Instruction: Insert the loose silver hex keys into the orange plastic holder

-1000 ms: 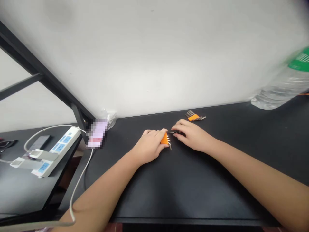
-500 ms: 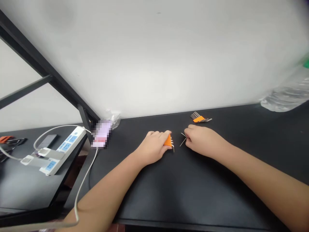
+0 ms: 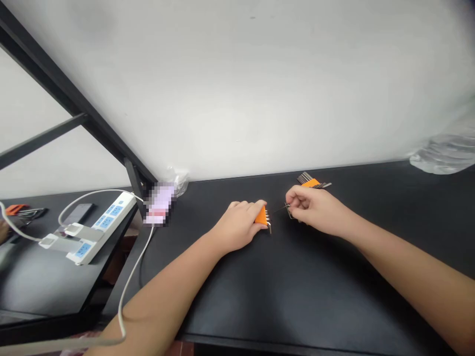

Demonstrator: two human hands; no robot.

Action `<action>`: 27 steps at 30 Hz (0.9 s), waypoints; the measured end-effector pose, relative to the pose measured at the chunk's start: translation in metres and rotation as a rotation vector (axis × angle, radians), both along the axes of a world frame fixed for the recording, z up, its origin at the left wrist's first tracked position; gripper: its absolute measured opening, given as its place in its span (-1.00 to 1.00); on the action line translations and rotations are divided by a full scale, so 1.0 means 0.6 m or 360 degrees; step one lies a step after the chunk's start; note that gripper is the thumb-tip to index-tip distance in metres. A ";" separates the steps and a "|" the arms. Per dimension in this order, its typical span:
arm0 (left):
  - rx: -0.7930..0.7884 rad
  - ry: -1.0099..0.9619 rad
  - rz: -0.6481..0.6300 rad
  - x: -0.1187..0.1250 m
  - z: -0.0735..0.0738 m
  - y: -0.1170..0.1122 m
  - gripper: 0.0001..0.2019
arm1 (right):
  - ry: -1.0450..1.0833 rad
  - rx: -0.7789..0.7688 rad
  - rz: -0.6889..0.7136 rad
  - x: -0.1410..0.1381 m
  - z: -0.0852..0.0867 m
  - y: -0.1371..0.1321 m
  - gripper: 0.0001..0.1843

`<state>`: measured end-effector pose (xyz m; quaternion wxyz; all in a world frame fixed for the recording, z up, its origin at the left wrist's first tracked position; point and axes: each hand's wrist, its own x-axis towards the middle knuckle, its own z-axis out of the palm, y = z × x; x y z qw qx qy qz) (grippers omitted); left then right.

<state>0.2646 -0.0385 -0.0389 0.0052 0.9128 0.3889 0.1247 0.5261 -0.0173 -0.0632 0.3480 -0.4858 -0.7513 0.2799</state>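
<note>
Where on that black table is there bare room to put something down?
The black table is bare between the forearms and its near edge, and right of the right hand. It is crowded around the orange hex key holder under the left hand and the second hex key set.

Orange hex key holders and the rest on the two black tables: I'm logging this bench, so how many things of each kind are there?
Orange plastic hex key holders: 2, one under the left hand at, one behind the right hand at
Loose thin metal hex key in the right hand: 1
White power strips: 1
Clear plastic bottles: 1
Total: 5
</note>
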 end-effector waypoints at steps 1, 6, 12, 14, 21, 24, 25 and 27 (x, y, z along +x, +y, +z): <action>-0.0005 -0.0003 0.0002 0.000 0.000 0.000 -0.55 | 0.0091 -0.0085 0.0039 0.000 -0.001 0.001 -0.83; -0.0034 -0.0033 -0.0009 0.000 0.002 0.000 -0.55 | 0.0457 -0.0399 0.0118 -0.003 -0.005 0.002 -0.68; -0.0075 -0.0098 -0.0034 0.002 0.005 -0.001 -0.58 | 0.0627 -0.0343 0.0046 -0.012 -0.004 -0.005 -0.62; -0.0092 -0.0115 -0.0039 0.003 0.006 -0.001 -0.58 | 0.0700 -0.0326 0.0073 -0.016 -0.002 -0.010 -0.61; -0.0166 -0.0199 -0.0081 0.004 0.007 -0.001 -0.62 | 0.0939 -0.0165 0.0167 -0.038 0.005 -0.026 -0.61; -0.0204 -0.0268 -0.0108 0.005 0.009 -0.001 -0.65 | 0.0929 -0.0097 0.0194 -0.045 0.004 -0.034 -0.63; -0.0211 -0.0294 -0.0118 0.006 0.010 -0.002 -0.64 | 0.0933 -0.0066 0.0193 -0.047 0.003 -0.037 -0.64; -0.0221 -0.0339 -0.0137 0.006 0.012 -0.001 -0.63 | 0.0952 0.0007 0.0177 -0.050 0.002 -0.042 -0.65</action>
